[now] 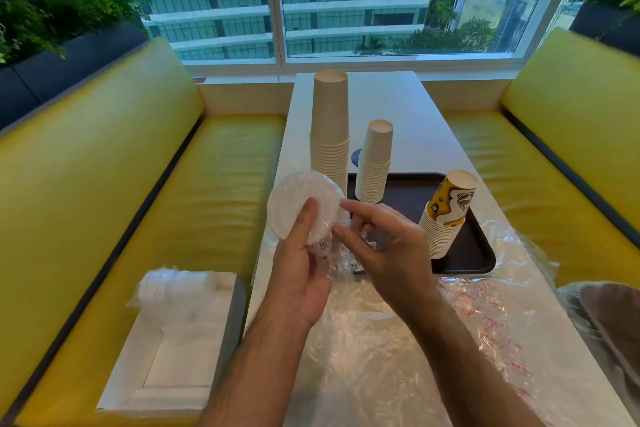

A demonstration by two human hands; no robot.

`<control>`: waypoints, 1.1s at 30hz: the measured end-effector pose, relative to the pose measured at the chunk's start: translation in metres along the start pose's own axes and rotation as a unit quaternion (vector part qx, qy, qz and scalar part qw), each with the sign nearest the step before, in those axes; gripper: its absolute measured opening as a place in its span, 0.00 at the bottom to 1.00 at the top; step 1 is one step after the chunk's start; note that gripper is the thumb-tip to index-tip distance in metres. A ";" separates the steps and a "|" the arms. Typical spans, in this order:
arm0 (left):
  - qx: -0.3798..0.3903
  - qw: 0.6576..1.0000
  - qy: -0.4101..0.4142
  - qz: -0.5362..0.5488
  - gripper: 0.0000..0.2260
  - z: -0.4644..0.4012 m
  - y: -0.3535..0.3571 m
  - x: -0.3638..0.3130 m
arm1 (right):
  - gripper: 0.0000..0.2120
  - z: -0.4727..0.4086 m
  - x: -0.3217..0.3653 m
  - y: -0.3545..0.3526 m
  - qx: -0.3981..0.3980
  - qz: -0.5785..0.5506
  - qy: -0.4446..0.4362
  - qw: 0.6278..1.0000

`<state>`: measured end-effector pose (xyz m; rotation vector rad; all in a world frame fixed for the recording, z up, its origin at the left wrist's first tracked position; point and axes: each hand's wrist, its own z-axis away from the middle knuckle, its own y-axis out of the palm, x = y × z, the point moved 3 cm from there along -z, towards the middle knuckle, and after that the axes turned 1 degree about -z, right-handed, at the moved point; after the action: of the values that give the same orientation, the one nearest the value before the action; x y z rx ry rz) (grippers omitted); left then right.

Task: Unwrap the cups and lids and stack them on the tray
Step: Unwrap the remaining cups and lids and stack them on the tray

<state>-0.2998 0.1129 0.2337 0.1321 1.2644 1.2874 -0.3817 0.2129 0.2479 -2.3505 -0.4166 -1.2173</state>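
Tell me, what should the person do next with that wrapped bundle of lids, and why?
Probably peel the wrap off. The left hand holds the lid stack still in clear film, the right hand pinches that film, and the tray holds only cups so far.

Bright, even daylight from the window (346, 0) at the far end — cool, slightly green-blue in cast. Soft sheen along the yellow bench seats (104, 184) left and right; small glints on the crumpled plastic wrap (381, 340) in the near foreground. Only faint, diffuse shadows on the white table (408, 114). Strong wide-angle bowing toward the edges — window frame and bench backs curved. Slight smear at the far-right border; centre reasonably sharp.
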 end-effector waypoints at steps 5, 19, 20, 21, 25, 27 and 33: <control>-0.014 1.000 0.002 0.016 0.30 0.000 0.001 -0.001 | 0.11 0.009 -0.004 0.001 0.007 0.033 -0.004 0.999; 0.006 0.870 0.224 -0.438 0.34 0.005 -0.002 -0.005 | 0.12 -0.024 0.017 -0.043 0.013 0.098 -0.035 0.994; 0.013 0.868 0.228 -0.441 0.34 0.007 0.000 -0.003 | 0.12 -0.025 0.018 -0.041 0.030 0.123 -0.057 0.990; 0.019 0.863 0.232 -0.448 0.35 0.009 0.002 -0.001 | 0.12 -0.024 0.017 -0.040 0.035 0.142 -0.071 0.987; 0.047 0.842 0.255 -0.473 0.39 0.014 0.001 0.001 | 0.11 -0.019 0.008 -0.040 0.003 0.129 -0.047 0.990; 0.069 0.828 0.256 -0.494 0.44 0.016 0.001 0.003 | 0.11 -0.017 0.002 -0.041 -0.014 0.113 -0.007 0.993; 0.115 0.791 0.248 -0.548 0.48 0.017 0.002 0.004 | 0.06 -0.017 -0.003 -0.048 -0.045 0.087 0.048 0.994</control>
<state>-0.2894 0.1261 0.2390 -0.7340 1.5504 0.1253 -0.4171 0.2447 0.2659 -2.3362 -0.1245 -1.2833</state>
